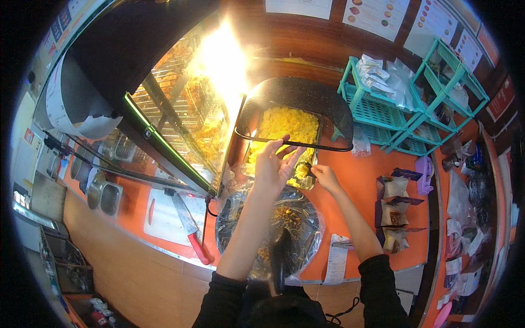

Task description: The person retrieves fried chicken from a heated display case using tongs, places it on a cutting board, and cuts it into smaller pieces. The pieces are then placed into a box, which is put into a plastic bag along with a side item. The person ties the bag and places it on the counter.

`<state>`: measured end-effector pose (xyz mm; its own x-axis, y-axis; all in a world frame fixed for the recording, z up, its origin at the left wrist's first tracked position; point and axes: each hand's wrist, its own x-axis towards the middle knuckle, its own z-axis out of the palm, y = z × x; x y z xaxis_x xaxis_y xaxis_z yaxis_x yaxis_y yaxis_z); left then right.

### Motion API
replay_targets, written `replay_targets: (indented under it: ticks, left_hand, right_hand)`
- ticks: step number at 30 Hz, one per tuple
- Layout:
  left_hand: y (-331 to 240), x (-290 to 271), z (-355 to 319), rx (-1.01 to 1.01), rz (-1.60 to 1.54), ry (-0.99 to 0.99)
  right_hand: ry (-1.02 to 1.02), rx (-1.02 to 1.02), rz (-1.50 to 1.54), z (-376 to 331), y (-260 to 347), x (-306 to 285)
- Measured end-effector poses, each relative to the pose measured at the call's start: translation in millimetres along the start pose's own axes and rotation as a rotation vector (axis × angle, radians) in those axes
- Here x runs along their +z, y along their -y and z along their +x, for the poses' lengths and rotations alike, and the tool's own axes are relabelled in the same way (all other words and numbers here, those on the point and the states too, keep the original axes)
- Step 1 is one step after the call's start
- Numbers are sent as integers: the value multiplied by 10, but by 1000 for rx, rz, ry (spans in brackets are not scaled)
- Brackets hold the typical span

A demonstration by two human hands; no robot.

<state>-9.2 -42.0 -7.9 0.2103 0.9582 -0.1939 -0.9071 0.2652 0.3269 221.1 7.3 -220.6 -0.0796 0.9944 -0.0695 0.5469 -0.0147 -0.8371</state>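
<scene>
Our left hand (275, 164), fingers spread, props the rim of the black mesh cover (334, 109) above the metal tray (307, 185). Our right hand (326, 178) pinches a dark-handled spoon (310, 167) in the tray's yellow food (253, 154). We should keep these 2 hands steady, spoon level.

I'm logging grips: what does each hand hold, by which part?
Left hand: domed black mesh cover, at near rim. Right hand: black spoon, by its handle.
</scene>
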Motion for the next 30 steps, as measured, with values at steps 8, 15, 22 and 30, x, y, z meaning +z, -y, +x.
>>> replay_targets:
  ticks: [8, 15, 22, 30]
  left_hand:
    - [11, -49, 28, -12, 2, 20]
    - [-8, -109, 45, -21, -8, 15]
    - [10, -95, 84, -33, -12, 32]
    - [-58, -117, 23, -8, 5, -6]
  right_hand:
    - [90, -90, -316, -356, 365, -27]
    - [158, -117, -414, -660, 719, -71]
    - [298, -216, -32, -120, -173, -188]
    - [406, 382, 393, 65, 328, -471]
